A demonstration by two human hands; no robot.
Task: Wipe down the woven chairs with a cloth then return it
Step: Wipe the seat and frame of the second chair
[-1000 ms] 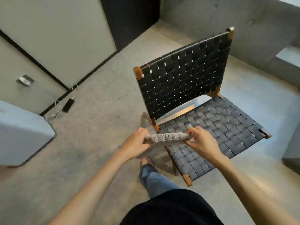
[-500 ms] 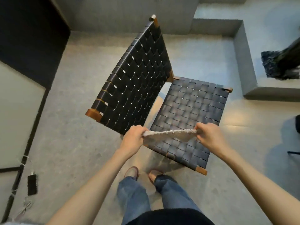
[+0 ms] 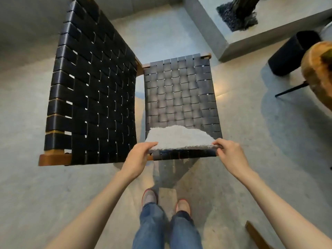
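The person is pinching the cloth [image 3: 177, 136] at both ends, left hand [image 3: 139, 155] at nine o'clock and right hand [image 3: 229, 152] at three, holding it crosswise over the near edge of the woven chair seat [image 3: 179, 90], which is lying toward twelve.

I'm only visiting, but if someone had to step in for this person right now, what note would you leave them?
Left hand: holds the near left corner of the grey cloth.
Right hand: pinches its near right corner.
Cloth: spread out over the near edge of the woven seat; the chair back stands to the left.
Done: cloth is in hand and spread; whether anything is wiped cannot be told.
Left: wipe seat and back, any other chairs, then return the cloth.
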